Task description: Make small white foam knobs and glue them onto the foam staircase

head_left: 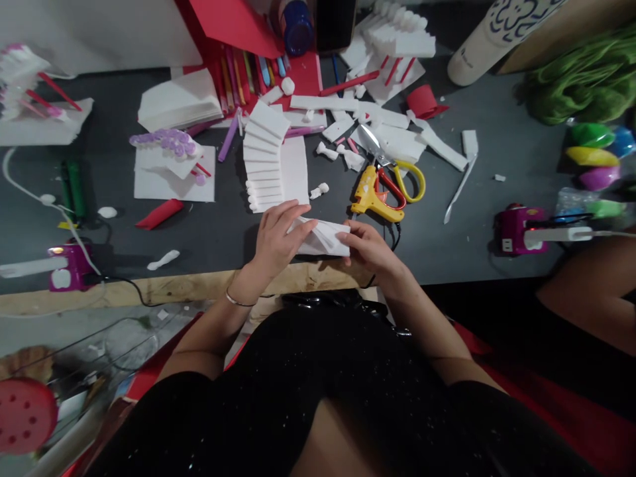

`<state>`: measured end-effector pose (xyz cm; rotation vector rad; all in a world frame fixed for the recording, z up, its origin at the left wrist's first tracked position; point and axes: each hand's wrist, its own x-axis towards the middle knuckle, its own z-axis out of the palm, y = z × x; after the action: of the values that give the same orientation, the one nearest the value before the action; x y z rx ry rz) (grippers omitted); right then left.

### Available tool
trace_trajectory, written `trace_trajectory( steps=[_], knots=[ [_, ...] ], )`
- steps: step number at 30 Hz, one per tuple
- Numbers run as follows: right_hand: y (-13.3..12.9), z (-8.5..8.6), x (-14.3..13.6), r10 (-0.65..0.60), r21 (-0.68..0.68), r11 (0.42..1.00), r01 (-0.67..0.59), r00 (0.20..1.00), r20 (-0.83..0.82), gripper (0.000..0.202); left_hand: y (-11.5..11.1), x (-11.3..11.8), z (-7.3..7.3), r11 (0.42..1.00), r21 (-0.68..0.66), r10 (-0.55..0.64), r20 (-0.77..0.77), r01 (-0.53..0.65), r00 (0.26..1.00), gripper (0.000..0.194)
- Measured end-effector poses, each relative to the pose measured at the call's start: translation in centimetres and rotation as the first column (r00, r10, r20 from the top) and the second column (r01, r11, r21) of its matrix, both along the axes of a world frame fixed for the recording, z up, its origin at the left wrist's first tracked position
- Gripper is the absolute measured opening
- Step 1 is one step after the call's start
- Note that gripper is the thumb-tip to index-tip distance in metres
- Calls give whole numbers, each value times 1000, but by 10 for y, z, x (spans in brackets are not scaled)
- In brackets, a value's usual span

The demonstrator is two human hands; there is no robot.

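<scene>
Between my two hands, close to the table's front edge, is a folded piece of white paper (325,237) with creased layers. My left hand (281,238) grips its left side, thumb on top and the other fingers stretched along the back. Its right end is pinched between the thumb and fingers of my right hand (368,246). Just beyond my left hand lies a fanned row of white foam-like strips (263,159) on a white sheet. To the right of the paper rest a yellow glue gun (370,195) and scissors (410,181) with yellow and red handles.
White scraps (392,139) and coloured sticks (231,83) litter the back. A small model with purple rosettes (171,152) stands left. Purple power sockets (521,228) with cables sit at both sides. A white tumbler (489,46) and green yarn (586,73) are at back right. Someone's arm (593,285) shows right.
</scene>
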<state>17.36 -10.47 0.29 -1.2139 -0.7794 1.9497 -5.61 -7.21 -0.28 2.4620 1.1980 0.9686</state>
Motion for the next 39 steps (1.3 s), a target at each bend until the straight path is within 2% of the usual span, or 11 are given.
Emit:
trace_trajectory(
  steps=[3, 8, 12, 16, 21, 26, 28, 31, 35, 39],
  knots=[
    [-2, -3, -1, -3, -31, 1000, 3, 1000, -18, 50, 4, 2, -6, 997, -75, -5, 73, 11, 997, 17],
    [-2, -2, -4, -10, 1, 1000, 10, 1000, -6, 52, 3, 1, -11, 999, -51, -1, 66, 5, 998, 20],
    [1, 6, -4, 76, 58, 995, -79, 995, 61, 63, 3, 1, -9, 991, -135, 25, 116, -9, 993, 20],
    [3, 7, -5, 116, 73, 990, -124, 987, 109, 62, 3, -1, -7, 974, -227, 44, 170, -5, 984, 15],
    [5, -2, -10, -7, 31, 1000, 1, 976, 216, 45, -5, -13, -2, 976, -186, -94, 102, 111, 990, 4],
    [10, -3, -10, -144, 97, 988, 122, 950, 278, 46, -25, -30, 8, 933, -277, -234, 26, 232, 972, 6],
    [14, -2, -10, -197, 109, 979, 172, 937, 289, 44, -32, -34, 9, 929, -242, -294, -26, 279, 955, 8],
    [20, -3, -11, -244, 105, 969, 224, 932, 268, 43, -39, -37, 8, 937, -73, -346, -84, 341, 935, 10],
    [26, -7, -14, -297, 88, 955, 284, 925, 236, 46, -43, -35, 8, 936, 69, -327, -193, 345, 925, 10],
    [27, -5, -12, -268, 77, 963, 257, 932, 243, 49, -45, -30, 6, 927, 157, -283, -304, 341, 910, 12]
  ],
)
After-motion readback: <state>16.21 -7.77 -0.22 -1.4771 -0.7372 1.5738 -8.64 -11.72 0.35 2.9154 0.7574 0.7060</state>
